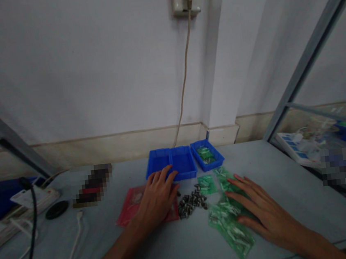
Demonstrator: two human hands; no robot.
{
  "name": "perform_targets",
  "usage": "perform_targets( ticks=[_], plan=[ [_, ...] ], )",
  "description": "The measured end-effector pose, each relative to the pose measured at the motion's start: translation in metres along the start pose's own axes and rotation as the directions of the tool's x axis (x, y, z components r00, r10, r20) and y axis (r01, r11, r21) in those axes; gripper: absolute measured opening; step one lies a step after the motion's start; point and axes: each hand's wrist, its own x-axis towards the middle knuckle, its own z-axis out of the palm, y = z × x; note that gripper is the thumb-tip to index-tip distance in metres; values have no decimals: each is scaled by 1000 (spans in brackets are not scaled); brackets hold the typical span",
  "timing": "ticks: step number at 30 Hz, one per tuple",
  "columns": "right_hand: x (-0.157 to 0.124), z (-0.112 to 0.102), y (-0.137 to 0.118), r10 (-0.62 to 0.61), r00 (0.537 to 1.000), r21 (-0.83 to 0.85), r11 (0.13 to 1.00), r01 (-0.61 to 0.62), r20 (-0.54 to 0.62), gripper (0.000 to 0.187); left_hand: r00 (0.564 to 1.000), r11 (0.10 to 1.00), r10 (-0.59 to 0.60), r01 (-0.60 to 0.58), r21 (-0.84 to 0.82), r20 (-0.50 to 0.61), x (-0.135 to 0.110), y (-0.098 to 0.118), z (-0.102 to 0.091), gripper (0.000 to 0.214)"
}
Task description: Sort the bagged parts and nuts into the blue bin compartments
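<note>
Resting palm down at the lower centre of the frame, the left hand lies on a red packet. Its fingers are spread and grip nothing, and their tips touch the near rim of the double blue tray. The right hand, at lower right, is likewise splayed open and presses on a heap of green bags, probably to stop the slick plastic sliding on the worktop. Between the hands sits a loose pile of small metal parts, within easy reach of both. A smaller blue tray behind holds more green bags.
</note>
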Motion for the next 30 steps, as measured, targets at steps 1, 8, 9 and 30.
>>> perform_targets(
  ticks=[1, 8, 9, 30],
  plan=[
    [0, -4, -1, -20, 1000, 1, 1000, 20, 24, 68, 1000, 1000, 3, -3, 3, -9, 0, -1, 1, 36],
    [3, 0, -17, -102, 981, -61, 992, 113, 163, 73, 1000, 1000, 18, -17, 22, -13, 0, -2, 1, 36],
    [5, 4, -18, -93, 985, -74, 992, 104, 142, 69, 1000, 1000, 19, -19, 21, -13, 0, -2, 1, 36],
    [134, 8, 34, 91, 996, -123, 988, -91, -12, 40, 999, 1000, 27, -27, 6, -39, 0, -4, 4, 36]
  ],
)
